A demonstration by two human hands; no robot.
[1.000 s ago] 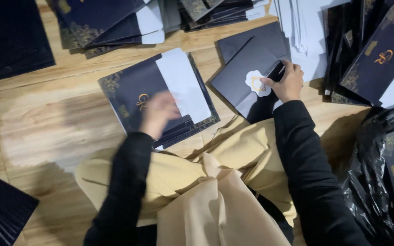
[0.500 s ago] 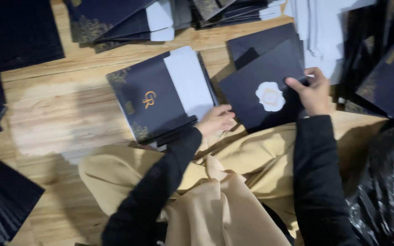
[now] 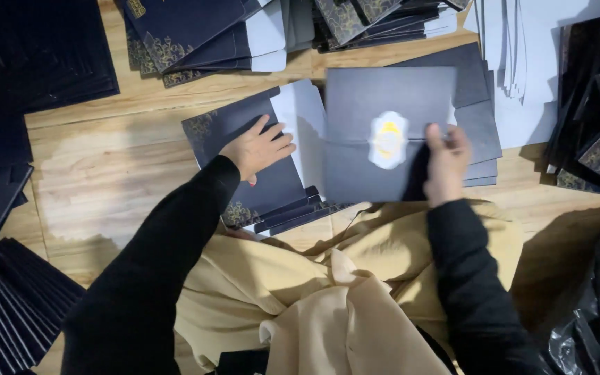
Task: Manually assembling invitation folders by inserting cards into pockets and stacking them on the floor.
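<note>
The right hand grips a dark envelope with a white-and-gold seal at its right edge, above the wooden floor. The left hand lies open, fingers spread, on a dark card folder.

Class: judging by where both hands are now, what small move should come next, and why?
Probably slide the sealed dark envelope leftward onto the top card. The right hand grips the envelope's right edge, lifted beside the stack, while the left hand lies flat, steadying that card.

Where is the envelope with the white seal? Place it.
The sealed envelope sits right of centre in the head view, held by the right hand, beside the card stack under the left hand.
</note>
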